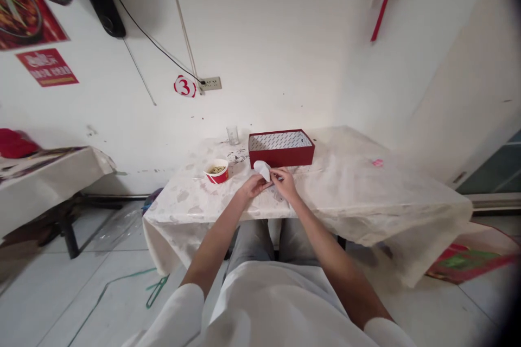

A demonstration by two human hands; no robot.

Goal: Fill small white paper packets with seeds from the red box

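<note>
Both hands meet at the near side of the table, just in front of a long dark red box (280,158) with a patterned white lining. Between them is a small piece of white paper (262,169), flared at its top like a cone. My left hand (255,186) has its fingers closed around the lower left of the paper. From the other side my right hand (284,182) pinches the paper's right edge. A red and white paper bowl (217,172) with small dark and pale bits in it stands left of my left hand.
Behind the bowl stands a clear glass (233,135). Dark bits (238,158) lie scattered beside the box. A small pink scrap (377,162) rests farther right on the pale tablecloth (345,190). On the floor at right is a red container (474,255); another table (44,184) stands left.
</note>
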